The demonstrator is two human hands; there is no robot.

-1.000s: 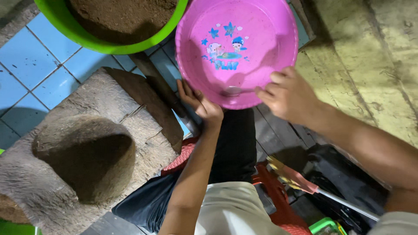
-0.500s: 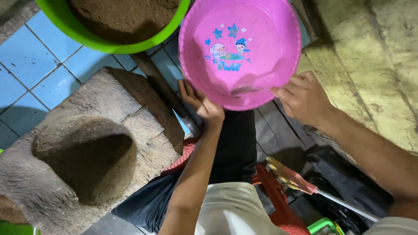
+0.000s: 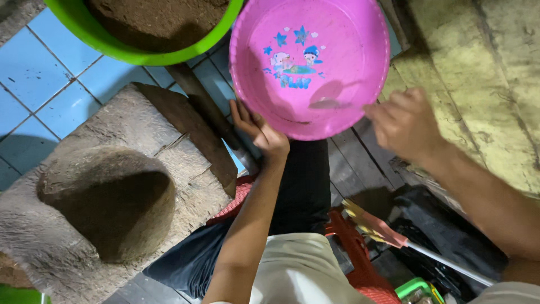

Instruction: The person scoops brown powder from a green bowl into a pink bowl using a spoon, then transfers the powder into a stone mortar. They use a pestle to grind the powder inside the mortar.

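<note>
Left hand [image 3: 264,135] grips the pink basin [image 3: 309,62] at its near rim; right hand [image 3: 405,121] hovers loosely open beside it. Light, stiff plastic, probably best held by the rim.

- The pink basin [image 3: 315,62] looks like plastic, smooth and faintly glossy, with a printed cartoon picture on its inner bottom.
- The green tub [image 3: 140,48] looks like glossy plastic; the brown mass [image 3: 157,17] in it is matt and grainy.
- The grey block [image 3: 107,197] with a hollowed bowl looks like rough, fibrous, weathered wood, matt all over.
- The floor tiles [image 3: 34,73] are blue ceramic, smooth with a slight sheen.
- The planks [image 3: 360,174] under the person are dark, worn wood.
- The stool [image 3: 354,253] looks like red plastic.
- The wall [image 3: 484,73] at right is rough, stained and yellowish.
</note>
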